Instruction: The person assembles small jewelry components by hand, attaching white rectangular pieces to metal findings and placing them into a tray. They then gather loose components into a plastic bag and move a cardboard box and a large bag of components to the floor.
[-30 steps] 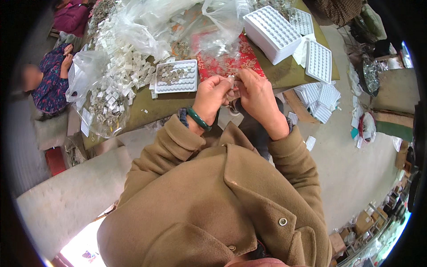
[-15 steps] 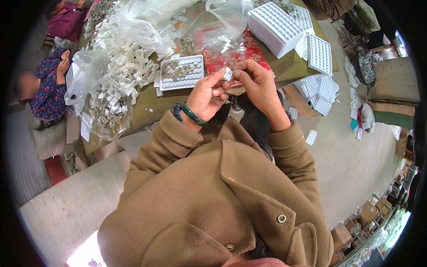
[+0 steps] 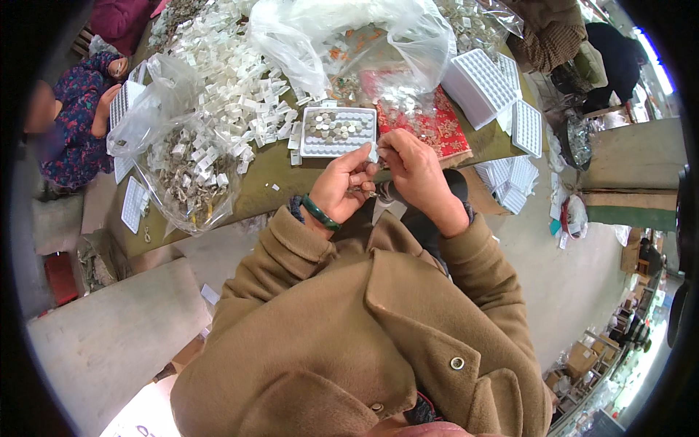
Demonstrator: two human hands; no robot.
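Observation:
My left hand (image 3: 341, 186), with a dark green bangle at the wrist, pinches a small white block-like piece (image 3: 373, 153) between thumb and forefinger. Against the same piece press the fingertips of my right hand (image 3: 419, 173). Something small and shiny shows by the lower curled fingers of the left hand, too small to name. Just beyond the hands lies a white dimpled tray (image 3: 341, 151), with several small round greyish discs (image 3: 337, 128) scattered over its far part.
A heap of small white pieces (image 3: 240, 91) covers the table (image 3: 266, 195) on the left, beside a clear plastic bag (image 3: 193, 171). Right of the tray lies a red patterned cloth (image 3: 448, 127). Stacked white trays (image 3: 477, 87) stand beyond. Another person's hand (image 3: 108, 102) is at far left.
The view has shifted, so the table and tray sit further right. Both hands stay together at the white piece, which is now more covered by the fingers.

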